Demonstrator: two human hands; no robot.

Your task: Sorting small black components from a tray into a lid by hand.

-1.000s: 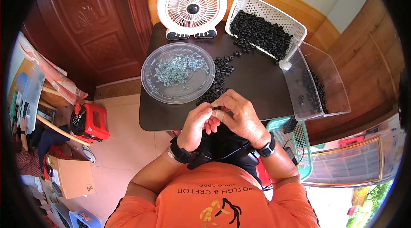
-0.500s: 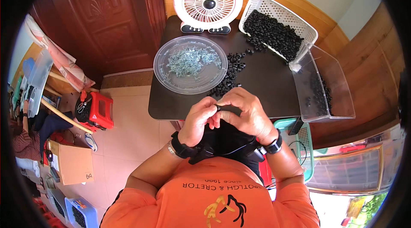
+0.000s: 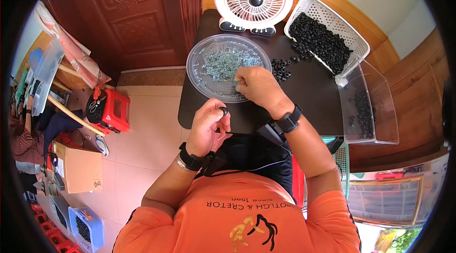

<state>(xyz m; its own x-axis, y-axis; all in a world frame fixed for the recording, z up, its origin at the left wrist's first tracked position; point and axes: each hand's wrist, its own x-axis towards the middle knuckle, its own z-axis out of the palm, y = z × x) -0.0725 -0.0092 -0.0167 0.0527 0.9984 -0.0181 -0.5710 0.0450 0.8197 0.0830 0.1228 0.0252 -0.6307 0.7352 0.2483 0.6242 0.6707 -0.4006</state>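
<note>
My left hand [image 3: 209, 124], near the table's front edge, is closed with a small round black plastic piece [image 3: 224, 111] held at its fingertips. My right hand [image 3: 262, 90] reaches over the near right part of a round clear plastic tray [image 3: 195, 79]. Its fingertips are pinched down at the small shiny metal pieces [image 3: 225, 62] spread in that tray; whatever is between them is hidden. Loose black pieces [image 3: 280, 69] lie on the dark table [image 3: 311, 96], just right of the tray and partly behind my right hand.
A white fan [image 3: 256, 0] stands at the table's back. To its right, a white perforated basket [image 3: 358, 44] holds many black pieces. A clear plastic bin [image 3: 380, 106] with more pieces is at the right edge. Another person [image 3: 28, 151] sits far left, by a red stool [image 3: 116, 110].
My hands have parted. The right one has gone forward to the metal pieces in the tray, while the left stays near the table edge with the black piece. The whole view has shifted slightly.
</note>
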